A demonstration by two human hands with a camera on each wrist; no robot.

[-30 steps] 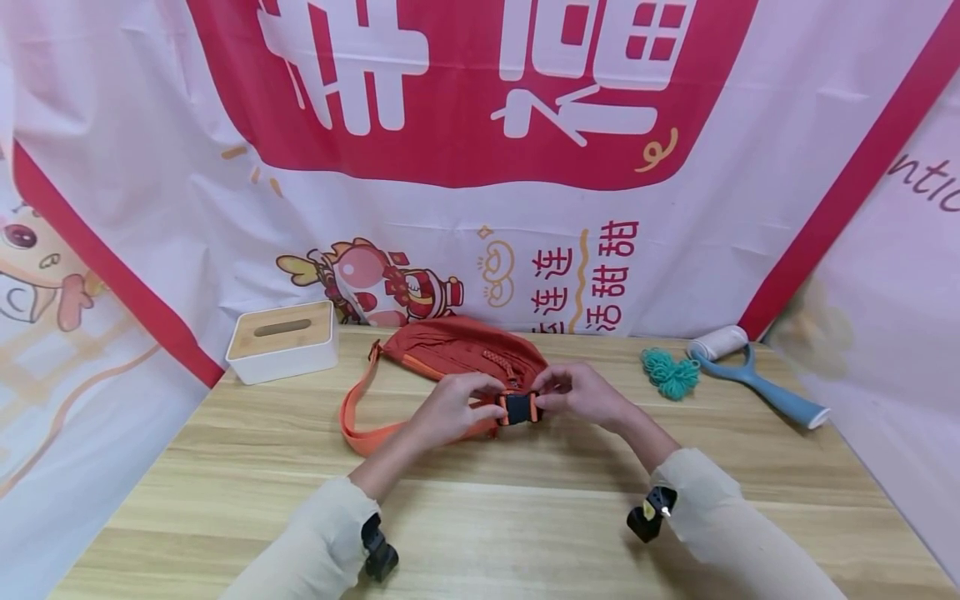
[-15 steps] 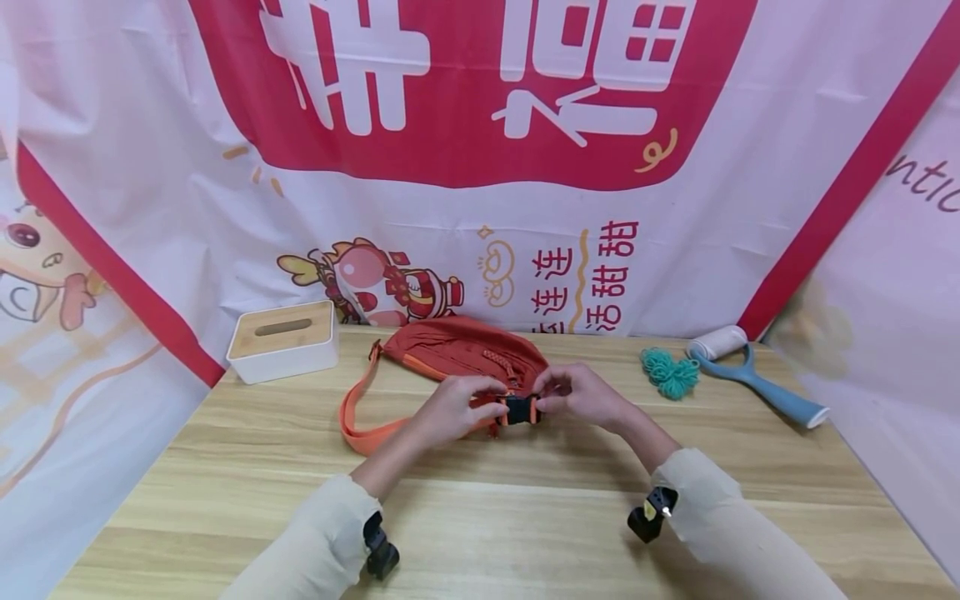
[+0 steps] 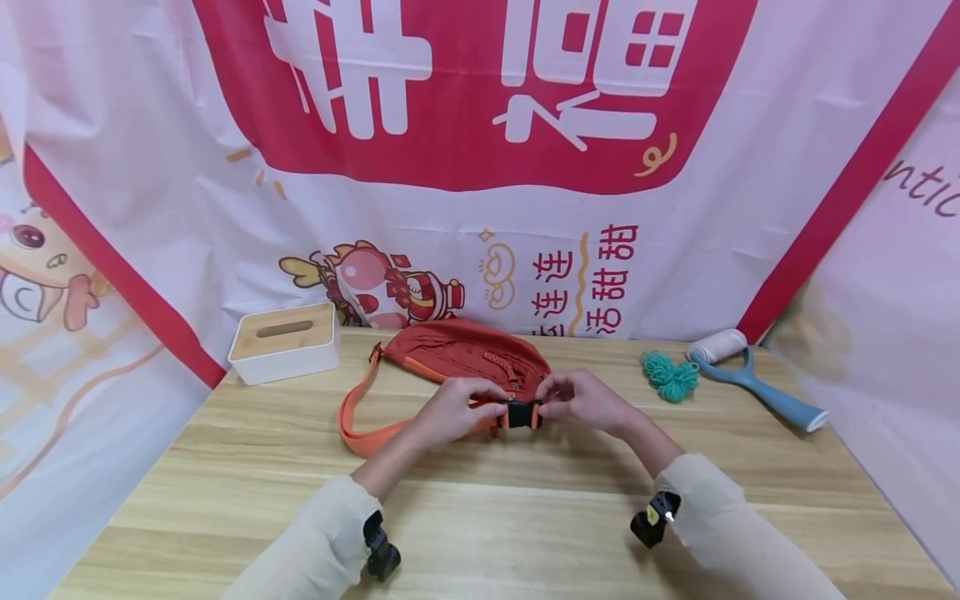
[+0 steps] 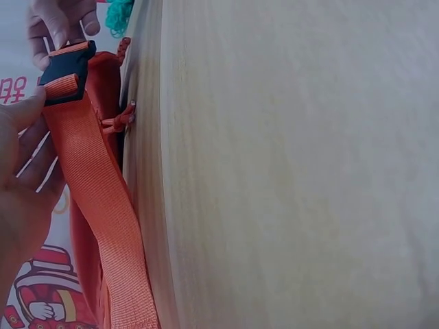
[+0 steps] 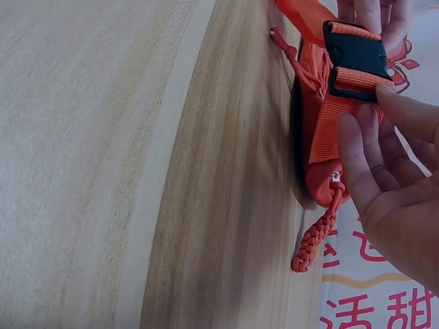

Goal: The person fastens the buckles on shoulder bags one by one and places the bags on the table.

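Observation:
A red waist bag (image 3: pixel 457 350) lies at the back of the table, its orange strap (image 3: pixel 367 417) looping out to the left. The black side-release buckle (image 3: pixel 519 414) is held just in front of the bag, its two halves joined. My left hand (image 3: pixel 453 408) pinches the buckle's left end between thumb and fingers. At the right end, my right hand (image 3: pixel 581 402) pinches it beside the orange webbing. In the right wrist view the thumb lies on the buckle frame (image 5: pixel 357 58), and a braided zipper pull (image 5: pixel 317 236) hangs below.
A white tissue box (image 3: pixel 285 343) with a wooden lid stands at the back left. On the right lie a teal yarn bundle (image 3: pixel 670 375) and a blue-handled lint roller (image 3: pixel 765 387). A printed cloth (image 3: pixel 465 208) hangs behind the wooden table (image 3: pixel 495 525).
The buckle and both hands have shifted very slightly, to the right and down in the head view. Both hands keep their hold on its ends, and the halves stay joined.

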